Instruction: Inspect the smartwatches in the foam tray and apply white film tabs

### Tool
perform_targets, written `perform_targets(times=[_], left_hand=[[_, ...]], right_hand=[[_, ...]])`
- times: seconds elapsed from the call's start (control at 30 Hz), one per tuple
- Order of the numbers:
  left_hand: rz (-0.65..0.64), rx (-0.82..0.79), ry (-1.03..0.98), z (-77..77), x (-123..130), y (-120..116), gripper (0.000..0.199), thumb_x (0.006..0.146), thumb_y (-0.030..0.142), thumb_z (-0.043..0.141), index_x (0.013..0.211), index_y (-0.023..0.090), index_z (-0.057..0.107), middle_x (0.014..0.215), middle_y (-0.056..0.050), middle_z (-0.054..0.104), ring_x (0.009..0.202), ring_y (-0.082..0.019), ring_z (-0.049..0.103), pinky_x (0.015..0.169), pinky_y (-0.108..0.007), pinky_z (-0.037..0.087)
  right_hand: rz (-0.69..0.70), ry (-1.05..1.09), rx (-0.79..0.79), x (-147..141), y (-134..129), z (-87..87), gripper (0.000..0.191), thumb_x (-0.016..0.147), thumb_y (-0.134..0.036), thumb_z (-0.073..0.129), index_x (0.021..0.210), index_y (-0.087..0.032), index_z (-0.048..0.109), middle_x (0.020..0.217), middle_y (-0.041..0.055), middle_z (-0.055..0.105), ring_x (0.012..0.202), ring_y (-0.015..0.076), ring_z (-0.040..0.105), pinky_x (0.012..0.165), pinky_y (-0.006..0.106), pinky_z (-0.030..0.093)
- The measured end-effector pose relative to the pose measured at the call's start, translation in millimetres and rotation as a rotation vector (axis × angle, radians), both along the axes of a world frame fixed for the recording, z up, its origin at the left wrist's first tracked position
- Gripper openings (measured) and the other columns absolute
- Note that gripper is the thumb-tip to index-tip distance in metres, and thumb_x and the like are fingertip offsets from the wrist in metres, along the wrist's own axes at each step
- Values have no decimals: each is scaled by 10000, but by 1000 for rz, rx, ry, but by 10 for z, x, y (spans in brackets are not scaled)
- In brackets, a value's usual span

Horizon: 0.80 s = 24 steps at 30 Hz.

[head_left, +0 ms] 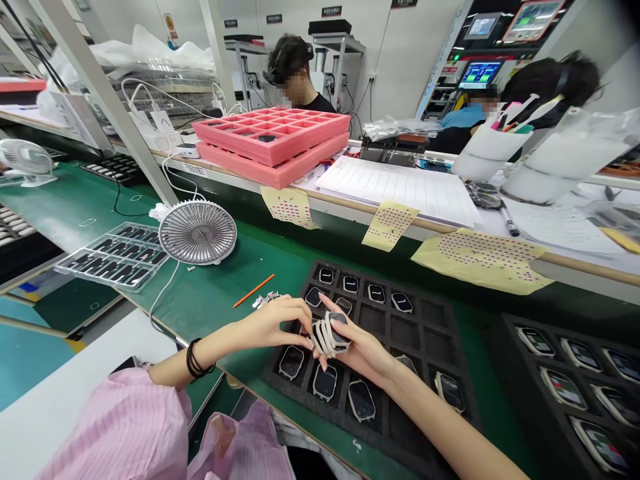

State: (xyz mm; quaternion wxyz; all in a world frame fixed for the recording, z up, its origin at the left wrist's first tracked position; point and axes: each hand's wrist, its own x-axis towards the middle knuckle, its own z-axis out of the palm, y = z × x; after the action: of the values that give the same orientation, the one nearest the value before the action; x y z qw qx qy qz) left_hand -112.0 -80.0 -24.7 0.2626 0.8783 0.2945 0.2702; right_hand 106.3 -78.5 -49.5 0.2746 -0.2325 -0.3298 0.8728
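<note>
Several smartwatch cases (327, 337) with pale frames are held together in a stack above a black foam tray (370, 317). My right hand (367, 350) is wrapped round the stack from the right, its thumb on the dark screen of the nearest end. From the other side, my left hand (285, 320) pinches at the left end of the stack, and its fingers partly hide that case. Below the hands, other smartwatches lie in the tray's pockets, such as one watch (361, 400) with a dark screen. Some in the back row show white marks on their screens.
A second foam tray (520, 400) of watches lies at right. Left of my hands are an orange stick (254, 291), small metal parts (266, 299), a round fan (197, 232) and a clear tray of dark parts (75, 265). Red foam trays (280, 175) sit on the shelf; people sit beyond.
</note>
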Motion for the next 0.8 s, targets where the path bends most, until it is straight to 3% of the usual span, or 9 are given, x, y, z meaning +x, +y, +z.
perform_targets(times=[0.13,0.3,0.47,0.63,0.8], left_hand=[[66,-94,91,-57,-6,-59,293,817,412,704,843,166,546,849,-9,632,780,-133,572,753,-246,409],[66,-154,75,-186,-30,-149,295,847,434,663,831,174,524,817,2,624,751,-128,552,784,-259,396],[126,-327,16,-259,-248,-48,307,818,439,694,861,167,561,854,-17,644,785,-142,591,711,-234,444],[404,-147,265,-395,-577,216,123,935,266,540,922,160,600,921,-50,684,831,-169,633,758,-267,464],[380,-111,373,-632,-577,292,21,879,167,591,897,168,600,920,-56,682,838,-189,635,784,-294,463]], right_hand=[[76,-86,48,-3,-101,11,994,776,-411,726,1539,-322,96,976,19,689,749,177,666,687,331,505],[99,-90,46,-74,-210,-50,1038,777,-428,731,1543,-321,40,900,-3,676,738,156,634,693,314,500],[76,-117,20,-138,-212,-132,1038,781,-453,724,1543,-329,30,918,16,696,655,162,638,704,359,493],[-31,-107,25,-78,-145,-62,909,839,-400,675,1537,-362,94,1119,71,690,685,168,656,749,384,482],[-48,-41,-1,-42,-99,-21,888,856,-383,654,1542,-331,93,1111,100,702,727,205,671,701,384,482]])
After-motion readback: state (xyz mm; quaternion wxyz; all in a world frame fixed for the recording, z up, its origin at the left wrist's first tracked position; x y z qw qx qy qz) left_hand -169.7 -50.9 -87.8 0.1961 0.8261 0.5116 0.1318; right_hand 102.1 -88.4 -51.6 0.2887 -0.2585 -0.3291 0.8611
